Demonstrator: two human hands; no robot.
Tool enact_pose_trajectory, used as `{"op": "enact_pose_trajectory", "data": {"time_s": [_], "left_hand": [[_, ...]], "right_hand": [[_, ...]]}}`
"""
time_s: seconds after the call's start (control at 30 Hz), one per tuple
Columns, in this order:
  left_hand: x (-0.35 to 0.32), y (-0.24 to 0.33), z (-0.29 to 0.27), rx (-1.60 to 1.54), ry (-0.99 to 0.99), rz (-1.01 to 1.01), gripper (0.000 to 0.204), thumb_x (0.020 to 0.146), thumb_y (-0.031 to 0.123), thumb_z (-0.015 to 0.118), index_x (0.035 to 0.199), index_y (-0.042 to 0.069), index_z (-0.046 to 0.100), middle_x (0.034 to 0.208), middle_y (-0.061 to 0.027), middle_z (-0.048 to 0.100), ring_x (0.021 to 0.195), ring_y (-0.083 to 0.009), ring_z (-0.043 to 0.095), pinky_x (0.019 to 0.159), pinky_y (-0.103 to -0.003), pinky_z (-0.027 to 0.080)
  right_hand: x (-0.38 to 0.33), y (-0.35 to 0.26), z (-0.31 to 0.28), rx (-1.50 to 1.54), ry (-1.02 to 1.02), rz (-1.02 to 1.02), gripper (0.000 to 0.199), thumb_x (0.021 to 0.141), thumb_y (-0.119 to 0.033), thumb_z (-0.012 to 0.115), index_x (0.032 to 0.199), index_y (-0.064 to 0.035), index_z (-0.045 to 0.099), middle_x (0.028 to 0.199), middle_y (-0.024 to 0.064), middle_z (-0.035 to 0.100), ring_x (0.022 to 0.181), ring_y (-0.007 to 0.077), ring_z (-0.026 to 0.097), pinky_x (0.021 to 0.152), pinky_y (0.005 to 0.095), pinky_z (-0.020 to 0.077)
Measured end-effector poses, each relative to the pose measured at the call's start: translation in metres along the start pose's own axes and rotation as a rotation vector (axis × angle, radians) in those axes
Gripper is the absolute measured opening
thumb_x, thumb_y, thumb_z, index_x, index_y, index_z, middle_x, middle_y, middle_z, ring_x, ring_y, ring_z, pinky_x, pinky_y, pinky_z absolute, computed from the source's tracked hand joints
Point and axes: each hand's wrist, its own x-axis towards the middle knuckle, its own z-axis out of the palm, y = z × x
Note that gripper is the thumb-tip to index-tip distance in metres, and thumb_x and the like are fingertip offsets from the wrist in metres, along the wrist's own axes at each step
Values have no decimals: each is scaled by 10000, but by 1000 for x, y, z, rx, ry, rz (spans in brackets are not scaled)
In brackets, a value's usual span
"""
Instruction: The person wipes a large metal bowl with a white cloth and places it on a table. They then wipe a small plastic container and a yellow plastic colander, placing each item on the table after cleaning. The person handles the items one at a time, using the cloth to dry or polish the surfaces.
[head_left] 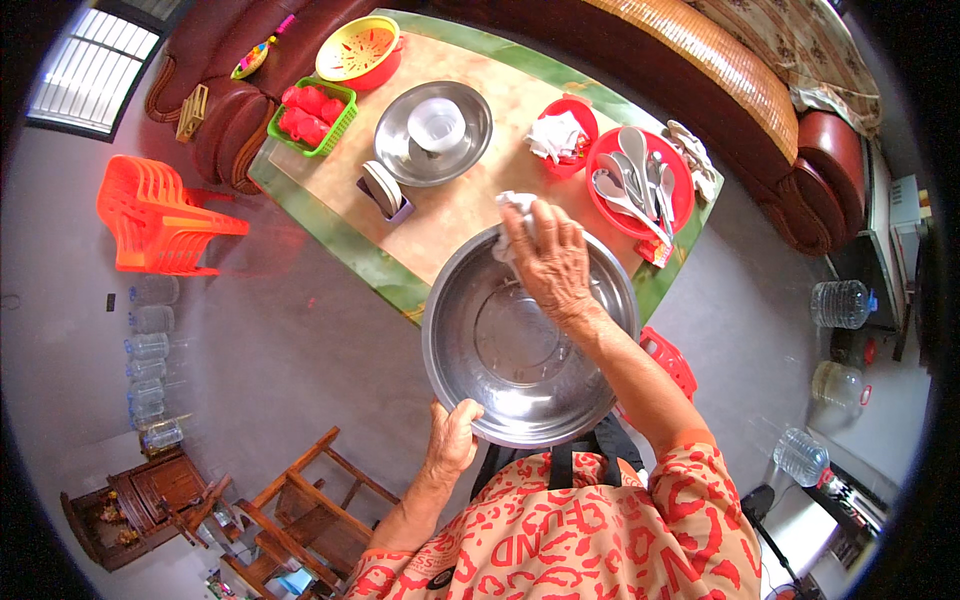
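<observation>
One bare left hand (452,442) was closed, thumb over the rim, at seven o'clock on a wide, round, silver metal basin (512,335). At twelve o'clock, a crumpled white cloth (513,200) was held to the rim by the right hand (552,262), its fingers slightly bent. Rim-wiping was apparently being done; steady support and an even sweep seemed needed next.

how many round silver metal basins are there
2: one shiny silver metal basin, gripped at its near rim by the left hand; one smaller silver metal basin on the green-bordered table, holding a translucent white bowl.
</observation>
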Motion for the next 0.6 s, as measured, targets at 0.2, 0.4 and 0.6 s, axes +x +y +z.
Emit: {"op": "enact_pose_trajectory", "data": {"time_s": [0.2, 0.4, 0.6], "left_hand": [[3, -7, -14, 182, -22, 106, 141, 713, -57, 507, 834, -1, 556, 733, -20, 549, 661, -133, 571, 611, -289, 495], [-1, -12, -13, 266, 24, 171, 143, 712, -53, 516, 832, 9, 563, 724, -10, 548, 642, -124, 554, 612, -281, 485], [-6, -5, -10, 110, 129, 190, 259, 692, -52, 509, 945, -13, 548, 830, -29, 547, 719, -152, 556, 674, -294, 490]], "right_hand": [[-19, 12, -3, 17, -33, 153, 508, 746, -126, 575, 1244, -47, 514, 1252, 181, 433, 1145, 339, 441, 929, 452, 373], [10, -20, 2, 112, 58, -57, 468, 786, -154, 536, 1244, -62, 517, 1239, 168, 440, 1143, 324, 447, 940, 433, 376], [2, 9, 1, 127, 11, 140, 514, 727, -161, 647, 1221, -103, 514, 1191, 155, 486, 1084, 322, 503, 868, 441, 421]]}}
